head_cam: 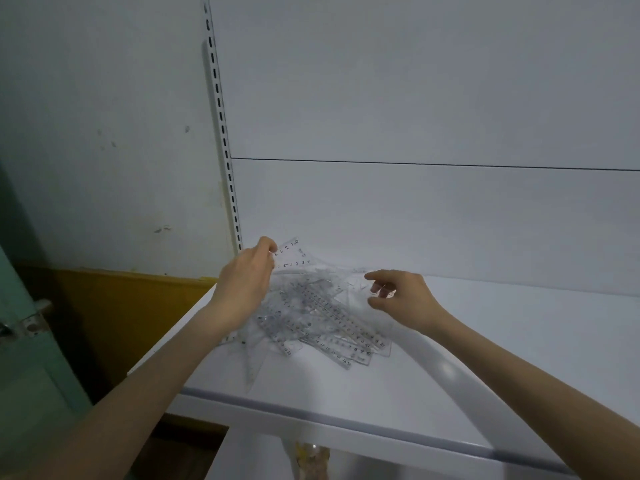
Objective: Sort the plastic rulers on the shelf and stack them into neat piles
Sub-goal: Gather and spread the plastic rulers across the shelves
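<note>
A loose heap of clear plastic rulers (322, 317) lies on the white shelf (485, 358), towards its left end and closer to the back panel (415, 98) than to the front edge. The pieces are crossed over one another at many angles. Several straight ones with printed numbers fan out towards the front right, and a long thin one points towards the front edge. The left hand (246, 275) reaches in over the left side of the heap, its fingers and thumb pinching a lifted ruler (289, 249) near one end. That ruler is tilted up off the heap, its numbered end rising towards the back panel. The right hand (401, 294) is at the right edge of the heap, fingers bent and thumb spread below them. Whether they grip any of the clear plastic there cannot be told. A slotted metal upright (221, 133) runs up the left edge of the back panel. Left of the shelf are a pale wall (104, 133) with a yellow band (121, 306) along its base and a green door (27, 341) with a metal latch (31, 323).
</note>
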